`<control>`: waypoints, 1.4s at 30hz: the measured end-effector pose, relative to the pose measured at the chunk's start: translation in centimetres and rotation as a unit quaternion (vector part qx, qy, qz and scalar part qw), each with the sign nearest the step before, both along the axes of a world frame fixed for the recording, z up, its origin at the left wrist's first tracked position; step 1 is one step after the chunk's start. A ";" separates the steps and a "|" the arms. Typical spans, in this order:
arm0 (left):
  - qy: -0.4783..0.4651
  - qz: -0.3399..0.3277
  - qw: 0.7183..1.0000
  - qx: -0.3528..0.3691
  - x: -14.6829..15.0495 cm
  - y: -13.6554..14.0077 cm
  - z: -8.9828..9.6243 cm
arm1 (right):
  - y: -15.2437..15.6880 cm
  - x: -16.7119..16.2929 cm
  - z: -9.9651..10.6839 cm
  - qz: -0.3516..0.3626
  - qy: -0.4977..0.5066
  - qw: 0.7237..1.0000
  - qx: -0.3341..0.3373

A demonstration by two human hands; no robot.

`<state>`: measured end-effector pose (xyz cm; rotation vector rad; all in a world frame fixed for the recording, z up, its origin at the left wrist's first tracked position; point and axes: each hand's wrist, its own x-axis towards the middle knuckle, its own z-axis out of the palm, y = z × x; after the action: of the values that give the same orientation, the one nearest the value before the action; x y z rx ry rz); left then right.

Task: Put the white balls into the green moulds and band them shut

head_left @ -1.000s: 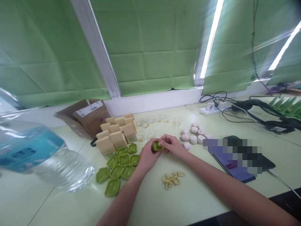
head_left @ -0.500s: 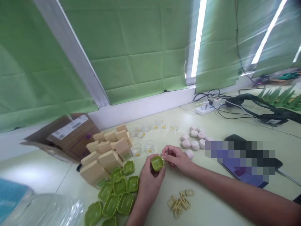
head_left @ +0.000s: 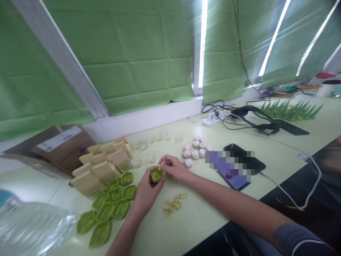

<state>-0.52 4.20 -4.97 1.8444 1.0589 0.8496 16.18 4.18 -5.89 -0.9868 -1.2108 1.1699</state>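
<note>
My left hand (head_left: 146,192) is wrapped round a small green square cup (head_left: 156,175), its hollow side tilted up towards me. With fingertips pinched, my right hand (head_left: 176,168) holds a small pale yellow piece (head_left: 161,166) at the cup's upper rim; the fingers partly hide it, but it resembles the loops below. Those yellow loops (head_left: 172,206) lie piled on the table in front of my hands. Left of my left hand, several green shell-like parts (head_left: 105,212) are spread out, open side up. Beige blocks with rounded corners (head_left: 106,171) stand in rows behind them.
Clear cups with yellow spots (head_left: 150,158) stand beyond my hands. Pinkish-white rounded pieces (head_left: 195,154) and two phones (head_left: 241,183) lie to the right. A cardboard box (head_left: 64,149), a plastic-wrapped pack (head_left: 32,225), a power strip (head_left: 211,121) and green spiky parts (head_left: 290,111) surround them.
The view has swung right, so everything sits further left. My right fingers have brought the pale piece from the cup's right side to over its upper rim. My left hand still holds the cup.
</note>
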 end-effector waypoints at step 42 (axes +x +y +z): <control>-0.152 -0.071 0.984 -0.065 0.2 0.3 0.2 | -1.8 1.0 0.5 -0.109 -0.282 0.944 0.134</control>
<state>-0.29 4.53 -4.74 1.5995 0.7634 0.9195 17.16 2.35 -5.36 -1.2523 -1.6084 0.5343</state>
